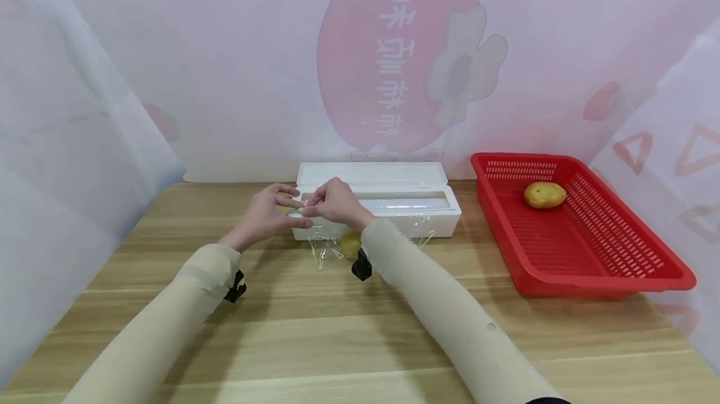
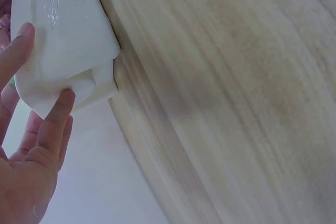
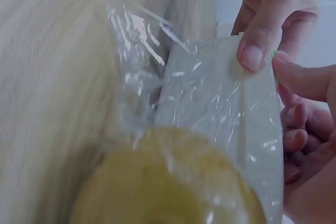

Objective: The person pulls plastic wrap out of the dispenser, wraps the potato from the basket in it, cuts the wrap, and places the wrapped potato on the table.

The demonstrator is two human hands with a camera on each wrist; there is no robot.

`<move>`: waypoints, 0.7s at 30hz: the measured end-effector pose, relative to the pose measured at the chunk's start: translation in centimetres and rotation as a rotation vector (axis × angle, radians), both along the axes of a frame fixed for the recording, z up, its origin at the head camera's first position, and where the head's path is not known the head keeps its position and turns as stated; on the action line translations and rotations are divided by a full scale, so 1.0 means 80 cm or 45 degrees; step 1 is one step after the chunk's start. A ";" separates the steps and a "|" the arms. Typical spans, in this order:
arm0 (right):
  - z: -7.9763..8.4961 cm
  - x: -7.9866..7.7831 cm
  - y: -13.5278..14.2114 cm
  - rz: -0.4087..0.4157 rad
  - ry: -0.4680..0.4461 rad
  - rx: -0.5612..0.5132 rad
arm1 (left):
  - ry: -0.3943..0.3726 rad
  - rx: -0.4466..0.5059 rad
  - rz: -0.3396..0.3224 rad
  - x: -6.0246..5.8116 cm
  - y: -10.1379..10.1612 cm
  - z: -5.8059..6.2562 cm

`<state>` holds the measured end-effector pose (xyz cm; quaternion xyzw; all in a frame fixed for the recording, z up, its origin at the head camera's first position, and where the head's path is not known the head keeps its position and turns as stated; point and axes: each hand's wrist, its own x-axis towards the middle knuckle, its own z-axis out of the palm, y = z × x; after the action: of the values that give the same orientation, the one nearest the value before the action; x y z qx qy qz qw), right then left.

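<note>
A white cling film dispenser (image 1: 444,224) stands at the back of the table with its lid raised and a film roll inside. At its left end, my left hand (image 1: 261,216) steadies the box, thumb on the front and other fingers round the end. My right hand (image 1: 337,205) pinches a small green piece (image 3: 273,54), apparently the slide cutter, by the left end of the box's edge. Clear film (image 3: 142,40) drapes over the front wall. Against it lies a yellow potato (image 3: 163,192) with film over it, partly hidden by my right wrist in the head view.
To the right stands a red perforated basket (image 1: 520,260) holding one potato (image 1: 544,194). The wooden table (image 1: 315,341) reaches back to a pale printed wall sheet (image 1: 253,79), which also rises on both sides.
</note>
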<state>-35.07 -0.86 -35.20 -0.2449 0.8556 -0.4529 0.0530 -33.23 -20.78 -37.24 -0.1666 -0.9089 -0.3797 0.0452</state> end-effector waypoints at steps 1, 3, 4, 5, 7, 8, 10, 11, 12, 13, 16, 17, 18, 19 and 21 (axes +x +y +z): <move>0.000 0.000 0.002 0.016 0.012 0.015 | 0.000 0.001 0.000 0.000 0.001 0.000; 0.001 -0.002 0.005 0.049 0.037 0.046 | -0.011 0.009 0.004 0.000 0.002 0.001; 0.000 -0.002 0.007 0.066 0.048 0.061 | -0.016 0.014 0.004 0.000 0.002 0.002; 0.000 -0.003 0.009 0.080 0.062 0.076 | -0.024 0.018 0.004 0.000 0.002 0.003; -0.001 -0.004 0.012 0.092 0.083 0.103 | -0.036 0.017 0.001 0.000 0.002 0.003; -0.001 -0.004 0.013 0.096 0.094 0.114 | -0.042 0.017 -0.002 0.000 0.002 0.004; -0.001 -0.005 0.016 0.100 0.105 0.134 | -0.049 0.013 -0.014 -0.001 0.002 0.004; -0.001 -0.005 0.018 0.102 0.105 0.141 | -0.054 0.016 -0.017 -0.001 0.002 0.004; -0.001 -0.005 0.019 0.101 0.101 0.148 | -0.054 0.016 -0.020 -0.002 0.002 0.003; -0.001 -0.005 0.020 0.101 0.098 0.151 | -0.052 0.017 -0.024 -0.002 0.002 0.003; 0.002 -0.004 0.022 0.102 0.092 0.171 | -0.042 0.026 -0.022 -0.003 0.002 0.003; 0.003 -0.004 0.023 0.099 0.089 0.177 | -0.036 0.025 -0.022 -0.003 0.002 0.003; 0.004 -0.004 0.024 0.098 0.086 0.184 | -0.028 0.022 -0.023 -0.003 0.002 0.003; 0.004 -0.004 0.025 0.099 0.084 0.191 | -0.028 0.021 -0.023 -0.003 0.002 0.003; 0.005 -0.004 0.029 0.098 0.074 0.199 | -0.031 0.016 -0.021 -0.001 0.002 0.004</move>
<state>-35.38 1.48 -34.84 -0.2857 0.8795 -0.3752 0.0644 -33.35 -20.60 -36.94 -0.1691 -0.9055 -0.3878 0.0321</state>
